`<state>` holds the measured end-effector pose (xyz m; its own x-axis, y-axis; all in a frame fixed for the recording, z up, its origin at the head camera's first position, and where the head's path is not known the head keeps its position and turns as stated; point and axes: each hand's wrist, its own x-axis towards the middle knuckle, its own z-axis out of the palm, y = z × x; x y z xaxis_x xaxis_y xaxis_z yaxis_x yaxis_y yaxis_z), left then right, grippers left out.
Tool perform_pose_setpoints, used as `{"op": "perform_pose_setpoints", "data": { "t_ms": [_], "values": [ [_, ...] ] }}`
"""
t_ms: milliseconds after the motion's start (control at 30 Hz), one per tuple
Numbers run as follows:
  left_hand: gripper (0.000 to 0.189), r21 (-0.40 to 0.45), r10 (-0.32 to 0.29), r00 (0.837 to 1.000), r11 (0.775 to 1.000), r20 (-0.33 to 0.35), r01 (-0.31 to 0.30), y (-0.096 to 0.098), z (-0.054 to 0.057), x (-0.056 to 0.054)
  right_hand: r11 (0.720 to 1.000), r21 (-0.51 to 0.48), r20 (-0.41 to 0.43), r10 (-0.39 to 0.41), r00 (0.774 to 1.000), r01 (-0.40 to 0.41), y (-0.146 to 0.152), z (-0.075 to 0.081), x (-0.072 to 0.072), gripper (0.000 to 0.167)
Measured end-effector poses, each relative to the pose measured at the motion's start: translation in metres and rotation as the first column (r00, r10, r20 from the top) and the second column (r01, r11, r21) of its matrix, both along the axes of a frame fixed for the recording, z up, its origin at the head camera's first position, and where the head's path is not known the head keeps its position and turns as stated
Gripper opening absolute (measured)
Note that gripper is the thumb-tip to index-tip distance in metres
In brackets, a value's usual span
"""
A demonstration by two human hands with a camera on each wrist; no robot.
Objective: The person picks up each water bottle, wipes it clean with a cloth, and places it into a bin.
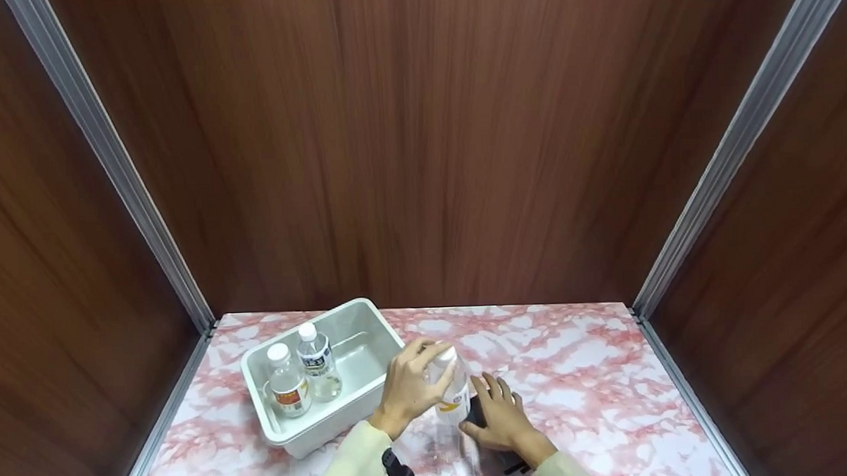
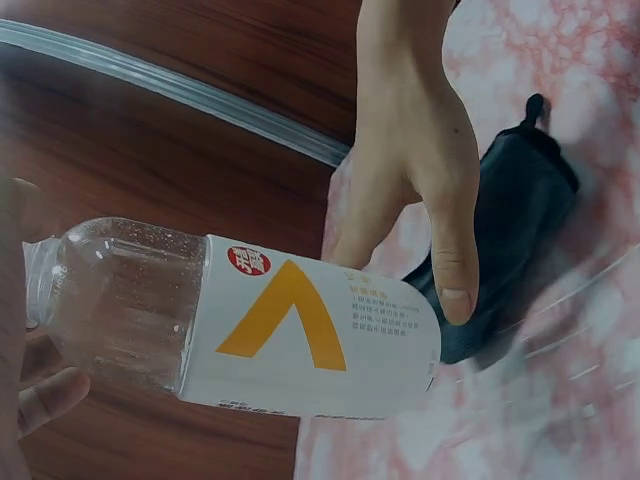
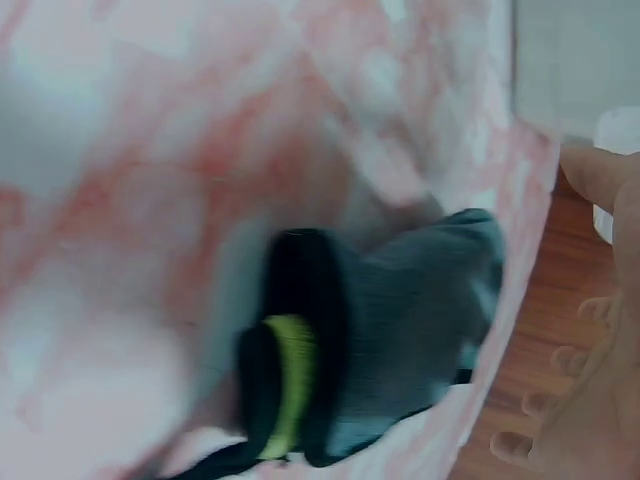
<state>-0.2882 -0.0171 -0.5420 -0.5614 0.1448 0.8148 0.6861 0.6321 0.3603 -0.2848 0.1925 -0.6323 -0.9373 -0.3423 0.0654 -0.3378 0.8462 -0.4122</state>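
Observation:
My left hand [image 1: 409,383] holds a clear plastic bottle [image 2: 300,330] by its top; the bottle has a white label with an orange V-shaped mark. In the head view a white cap shows under the fingers. To the right, my right hand [image 1: 504,422] has its fingers spread and grips nothing. A dark grey fabric pouch [image 3: 410,320] with a black rim, a yellow-green lining and a loop lies on the table below the right hand. In the left wrist view the right thumb is in front of the pouch, near the bottle's base; contact is unclear.
A light grey plastic bin [image 1: 331,428] stands at the left of the pink-and-white marbled table [image 1: 576,380]. Inside it, two clear bottles with white caps, one red-labelled [image 1: 289,394] and one blue-labelled [image 1: 318,361], stand on its left side. Brown wood-grain walls [image 1: 421,160] enclose the table.

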Motion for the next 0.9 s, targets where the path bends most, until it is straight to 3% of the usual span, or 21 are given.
{"op": "perform_pose_setpoints", "data": {
  "t_ms": [167, 500, 767, 900],
  "values": [
    [0.030, 0.046, -0.008, 1.000, 0.999, -0.015, 0.009, -0.008, 0.016, -0.007, 1.000, 0.007, -0.020, 0.024, 1.000, -0.024, -0.008, 0.014, -0.007, 0.093],
    [0.032, 0.024, 0.000, 0.997, 1.000, -0.078, 0.002, -0.022, 0.054, -0.020, 0.993, 0.069, -0.022, 0.094, 0.995, -0.092, -0.031, 0.029, -0.010, 0.093],
    [0.032, 0.032, 0.024, 0.994, 0.999, -0.108, -0.021, -0.036, 0.074, -0.028, 0.978, 0.136, -0.200, 0.185, 0.962, -0.159, -0.058, 0.040, -0.009, 0.083],
    [0.032, 0.033, 0.040, 0.992, 0.999, -0.120, -0.036, -0.044, 0.081, -0.032, 0.971, 0.163, -0.238, 0.212, 0.948, -0.176, -0.073, 0.049, -0.010, 0.084]
  ]
}}
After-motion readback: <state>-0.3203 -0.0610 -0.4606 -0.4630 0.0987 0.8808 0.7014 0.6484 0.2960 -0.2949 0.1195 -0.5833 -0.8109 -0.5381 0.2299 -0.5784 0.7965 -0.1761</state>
